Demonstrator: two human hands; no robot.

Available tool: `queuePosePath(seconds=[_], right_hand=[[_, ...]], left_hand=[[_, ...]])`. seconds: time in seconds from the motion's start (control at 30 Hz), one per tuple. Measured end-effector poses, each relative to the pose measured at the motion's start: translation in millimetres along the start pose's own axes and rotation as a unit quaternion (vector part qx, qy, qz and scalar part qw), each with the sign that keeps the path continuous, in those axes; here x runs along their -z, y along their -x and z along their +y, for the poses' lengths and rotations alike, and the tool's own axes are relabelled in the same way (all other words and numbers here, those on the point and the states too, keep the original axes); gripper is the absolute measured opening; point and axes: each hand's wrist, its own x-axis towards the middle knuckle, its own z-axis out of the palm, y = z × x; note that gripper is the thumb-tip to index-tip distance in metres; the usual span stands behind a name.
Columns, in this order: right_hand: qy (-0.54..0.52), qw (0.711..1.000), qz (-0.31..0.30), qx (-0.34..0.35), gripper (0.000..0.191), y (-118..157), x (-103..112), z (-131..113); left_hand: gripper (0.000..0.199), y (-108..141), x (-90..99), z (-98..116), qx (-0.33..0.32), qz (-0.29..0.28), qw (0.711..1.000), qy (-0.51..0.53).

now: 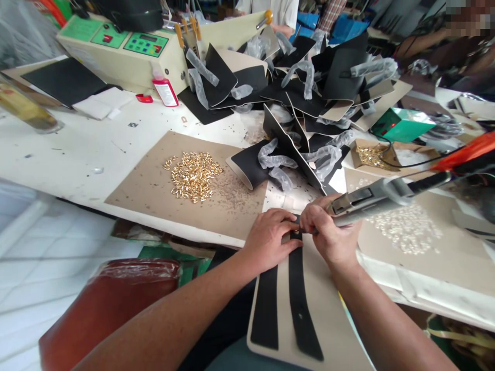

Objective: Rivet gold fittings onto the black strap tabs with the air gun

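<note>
My right hand is closed around the front of a grey electric screwdriver, which lies nearly level and points left. Its tip meets a small gold-coloured fitting at the upper end of a black strap. My left hand is closed on that end of the strap, thumb below the fitting and fingers above it. Under both hands is a beige panel, leaning from the table edge towards my lap. A second black strip runs along its left side.
Gold-coloured fittings lie heaped on a brown sheet. Small pale pieces spread at right. Black panels with plastic-wrapped handles pile up behind, near a green box. A cream machine stands back left; a red chair is lower left.
</note>
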Motion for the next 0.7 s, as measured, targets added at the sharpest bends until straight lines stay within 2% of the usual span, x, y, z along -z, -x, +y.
queuePosePath(seconds=[0.1,0.2,0.3,0.43,0.57,0.7], right_hand=[[-0.002,1.000,-0.021,0.005,0.028,0,0,0],[-0.036,0.997,-0.066,0.004,0.025,-3,1,2],[-0.078,0.990,-0.115,-0.013,0.022,-6,2,4],[-0.078,0.984,-0.156,-0.035,0.020,-12,2,5],[-0.076,0.981,-0.173,-0.050,0.020,-15,1,5],[-0.065,0.983,-0.163,-0.055,0.022,-14,1,6]], left_hand=[[0.028,0,1.3,0,0.003,0.000,1.000,0.005],[0.029,1,2.6,0,0.009,-0.005,1.000,0.005],[0.027,0,2.6,0,0.010,-0.011,1.000,-0.001],[0.024,0,0.5,0,0.014,-0.004,1.000,0.002],[0.024,-1,-0.7,0,0.019,-0.003,1.000,0.014],[0.022,-2,0.3,0,0.020,-0.008,1.000,0.013]])
